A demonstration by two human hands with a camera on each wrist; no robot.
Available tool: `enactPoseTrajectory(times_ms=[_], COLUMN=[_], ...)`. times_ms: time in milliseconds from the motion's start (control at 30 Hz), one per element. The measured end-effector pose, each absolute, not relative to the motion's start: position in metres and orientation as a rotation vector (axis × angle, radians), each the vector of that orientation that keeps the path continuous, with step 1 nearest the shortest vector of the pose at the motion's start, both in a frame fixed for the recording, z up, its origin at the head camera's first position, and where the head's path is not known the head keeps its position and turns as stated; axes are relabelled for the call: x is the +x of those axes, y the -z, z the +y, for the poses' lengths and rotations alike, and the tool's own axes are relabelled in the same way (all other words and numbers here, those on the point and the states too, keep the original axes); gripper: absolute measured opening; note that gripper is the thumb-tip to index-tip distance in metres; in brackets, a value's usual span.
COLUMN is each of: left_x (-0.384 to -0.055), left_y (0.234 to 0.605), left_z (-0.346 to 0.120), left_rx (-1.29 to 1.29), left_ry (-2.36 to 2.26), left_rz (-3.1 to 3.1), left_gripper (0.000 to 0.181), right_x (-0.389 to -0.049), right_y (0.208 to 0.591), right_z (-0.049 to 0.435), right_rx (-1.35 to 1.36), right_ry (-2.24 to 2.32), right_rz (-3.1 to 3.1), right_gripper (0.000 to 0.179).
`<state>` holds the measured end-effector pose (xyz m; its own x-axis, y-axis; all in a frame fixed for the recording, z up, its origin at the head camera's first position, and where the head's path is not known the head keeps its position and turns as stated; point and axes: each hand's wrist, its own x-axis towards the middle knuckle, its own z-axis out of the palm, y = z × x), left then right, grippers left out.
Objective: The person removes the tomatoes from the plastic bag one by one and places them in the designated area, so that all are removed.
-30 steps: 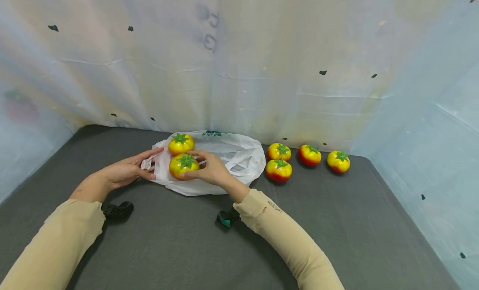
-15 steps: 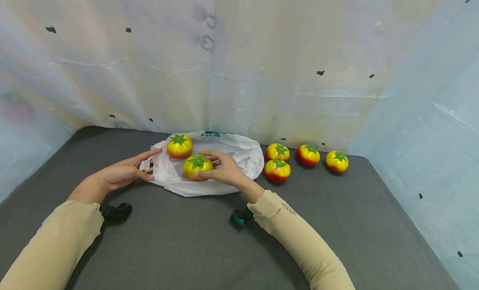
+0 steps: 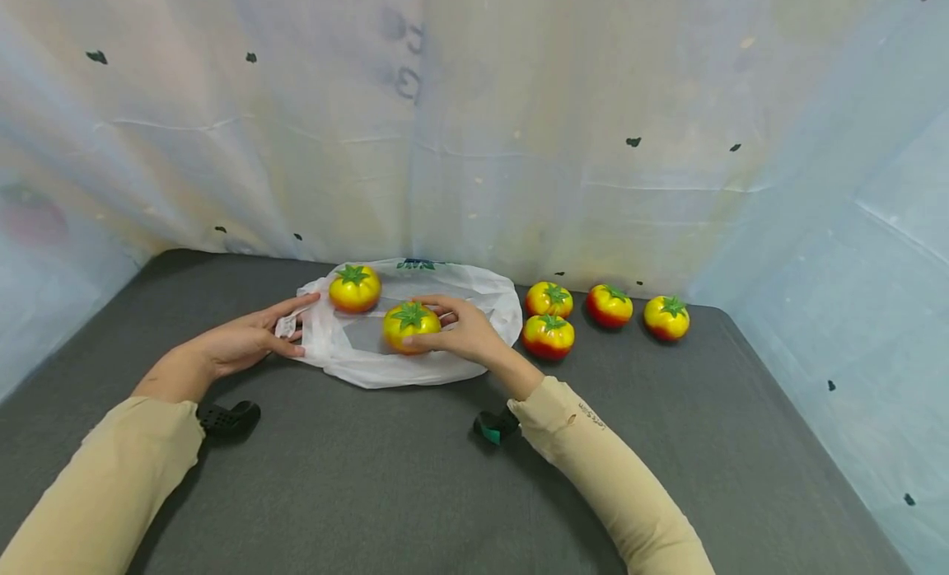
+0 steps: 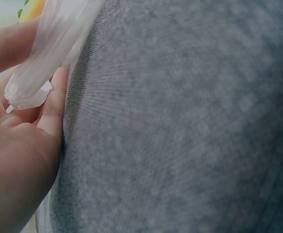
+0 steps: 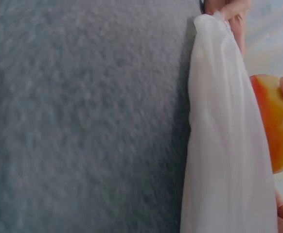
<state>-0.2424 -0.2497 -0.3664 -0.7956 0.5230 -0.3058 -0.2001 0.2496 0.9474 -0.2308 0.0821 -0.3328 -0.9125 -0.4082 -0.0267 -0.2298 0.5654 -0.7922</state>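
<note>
My right hand (image 3: pixel 465 336) grips a yellow-and-red toy tomato (image 3: pixel 410 328) with a green star-shaped leaf top. It holds the tomato over the middle of a thin white plastic bag (image 3: pixel 385 371) that lies spread on the table. Another such tomato (image 3: pixel 354 290) sits at the bag's left side. My left hand (image 3: pixel 248 342) touches the bag's bunched left end, its fingers spread and fairly straight. In the left wrist view the bunched plastic (image 4: pixel 39 73) lies between the thumb and fingers. The right wrist view shows the tomato's side (image 5: pixel 275 124) behind the bag's edge.
Several more tomatoes stand right of the bag: two close together, a front one (image 3: pixel 549 337) and a back one (image 3: pixel 549 300), then one (image 3: pixel 610 306) and another (image 3: pixel 666 318) farther right. A pale sheet (image 3: pixel 474 147) hangs behind the dark grey table (image 3: pixel 371 476).
My right hand has moved right across the bag with the tomato, away from the tomato at the left. My left hand has stayed at the bag's left end.
</note>
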Motion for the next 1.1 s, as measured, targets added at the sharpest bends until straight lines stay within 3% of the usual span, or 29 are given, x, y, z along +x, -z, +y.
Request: enactPoseTrajectory(times_ms=[1100], left_x=[-0.244], left_y=[0.371], left_z=[-0.252], left_rx=[0.300], left_ry=[-1.585], left_rz=[1.953], left_gripper=[0.093], right_x=[-0.221], right_y=[0.311], right_z=[0.141], right_rx=[-0.526], right_ry=[1.392], right_rz=[2.655], right_gripper=[0.054])
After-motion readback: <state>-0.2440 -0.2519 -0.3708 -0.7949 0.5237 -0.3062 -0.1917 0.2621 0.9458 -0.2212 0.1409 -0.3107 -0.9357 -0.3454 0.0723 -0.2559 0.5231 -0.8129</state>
